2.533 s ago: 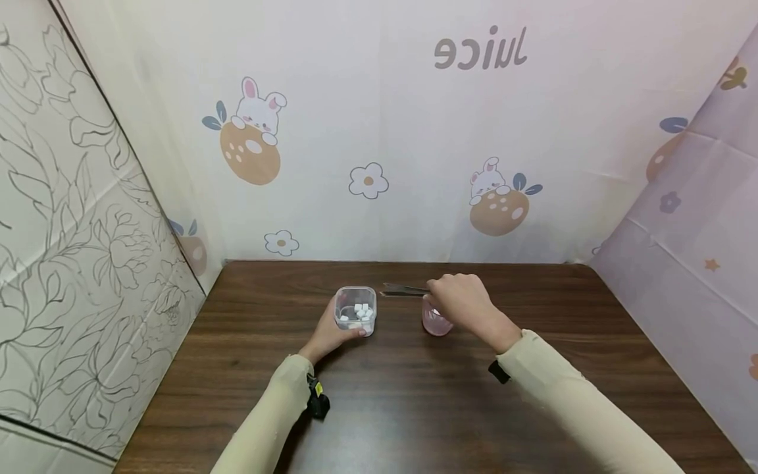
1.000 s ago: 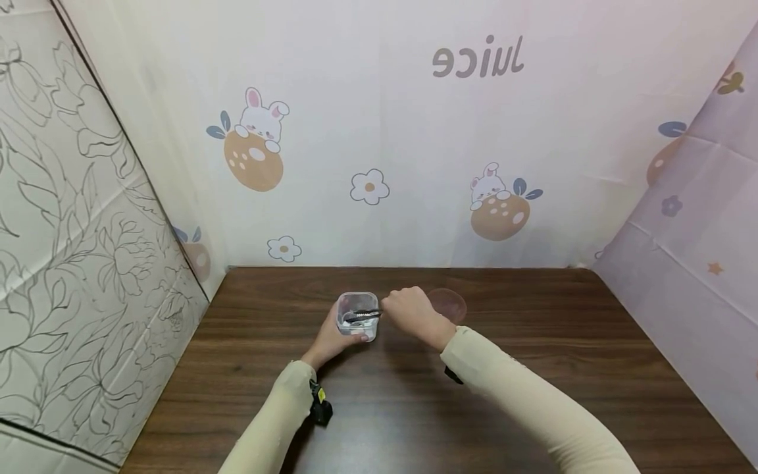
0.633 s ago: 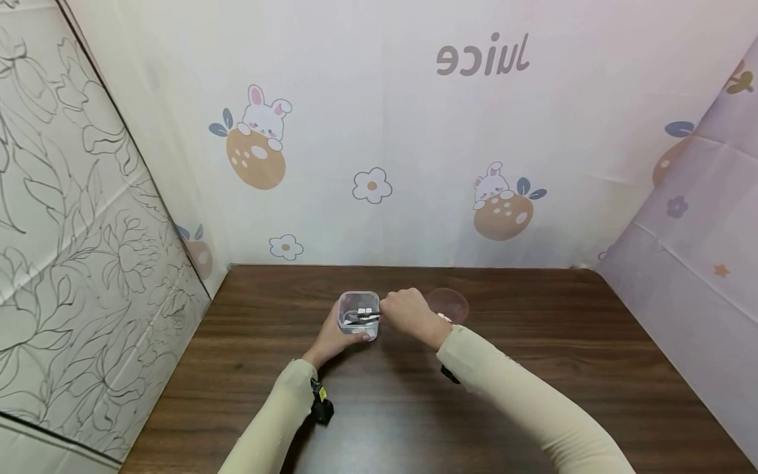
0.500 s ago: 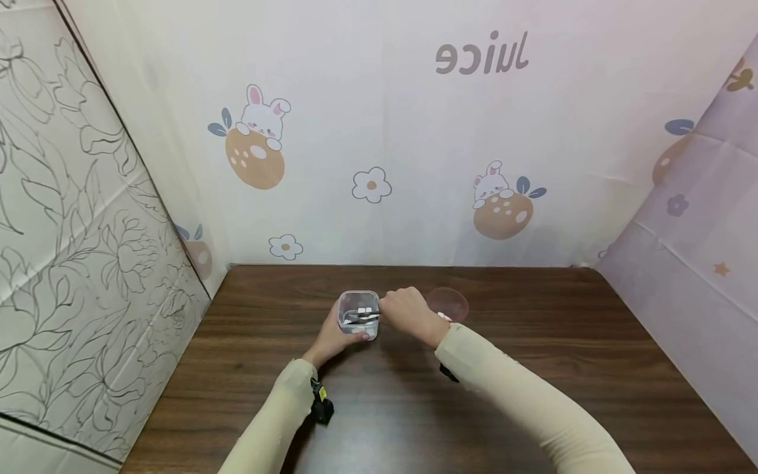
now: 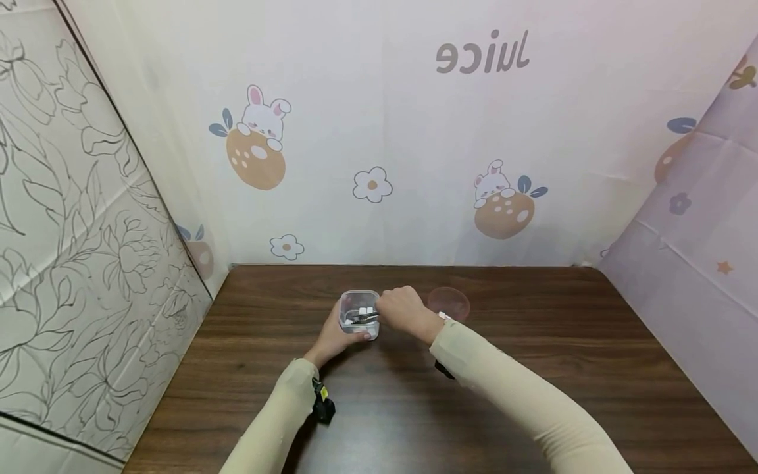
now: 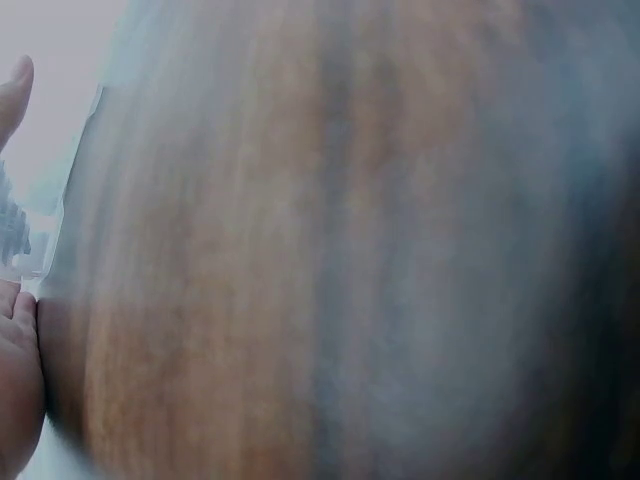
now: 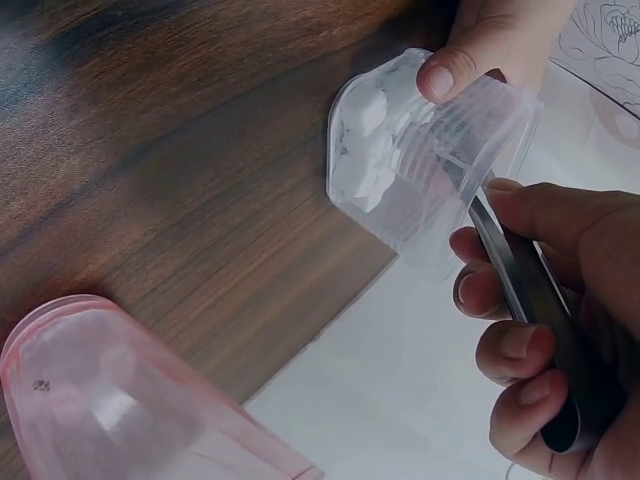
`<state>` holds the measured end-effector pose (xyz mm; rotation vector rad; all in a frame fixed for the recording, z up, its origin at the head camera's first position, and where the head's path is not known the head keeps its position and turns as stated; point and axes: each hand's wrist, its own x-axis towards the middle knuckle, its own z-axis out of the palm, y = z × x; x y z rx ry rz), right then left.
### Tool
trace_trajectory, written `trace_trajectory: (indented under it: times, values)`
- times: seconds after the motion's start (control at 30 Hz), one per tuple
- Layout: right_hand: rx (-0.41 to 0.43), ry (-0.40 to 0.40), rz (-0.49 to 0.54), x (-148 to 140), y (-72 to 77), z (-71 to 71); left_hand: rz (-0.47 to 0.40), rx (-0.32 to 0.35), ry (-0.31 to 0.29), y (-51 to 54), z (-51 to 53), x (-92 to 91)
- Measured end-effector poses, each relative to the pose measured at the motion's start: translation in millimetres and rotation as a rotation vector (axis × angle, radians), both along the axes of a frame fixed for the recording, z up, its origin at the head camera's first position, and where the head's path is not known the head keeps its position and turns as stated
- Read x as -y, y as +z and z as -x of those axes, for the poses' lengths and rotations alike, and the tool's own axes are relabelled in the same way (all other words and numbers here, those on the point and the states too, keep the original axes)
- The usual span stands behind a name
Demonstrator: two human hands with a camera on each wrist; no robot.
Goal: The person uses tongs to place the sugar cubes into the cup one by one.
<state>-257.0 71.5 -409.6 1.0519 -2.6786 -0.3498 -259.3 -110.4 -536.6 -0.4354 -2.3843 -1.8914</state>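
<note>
My left hand (image 5: 331, 337) grips a clear plastic container (image 5: 358, 293) from its left side, thumb along the near wall. Several small white cubes (image 7: 362, 150) lie at the bottom of the container. My right hand (image 5: 405, 309) holds dark metal tongs (image 7: 530, 290), fingers curled round the arms. The tips of the tongs reach inside the container near the cubes; whether they pinch a cube is unclear. Behind my right wrist stands a pink see-through cup (image 5: 451, 301), partly hidden, with white bits (image 5: 443, 316) showing low in it. Only part of my left hand (image 6: 15, 380) shows in the left wrist view.
The brown wooden table (image 5: 379, 408) reaches back to a wall cloth (image 5: 379, 131) printed with rabbits and flowers. Patterned cloths also hang at the left and right. The pink cup (image 7: 130, 390) stands to the right of the container.
My right hand has moved left from above the pink cup to the container, and the tongs have entered it. Lately the tongs shift only slightly among the cubes. My left hand stays in place.
</note>
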Motion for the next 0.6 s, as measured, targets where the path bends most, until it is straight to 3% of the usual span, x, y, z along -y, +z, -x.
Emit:
trace_trajectory:
  times: [0.13,0.37,0.6]
  values:
    - [-0.005,0.005,-0.007,2,0.0,0.2,-0.019,-0.004,0.001,-0.4,1.8,-0.9]
    - [-0.006,0.007,-0.011,2,-2.0,1.6,-0.063,-0.028,-0.047,25.4,-11.3,-1.2]
    - [-0.033,0.03,0.008,-2,-1.5,-0.8,-0.023,-0.004,-0.051,34.9,-18.4,-1.3]
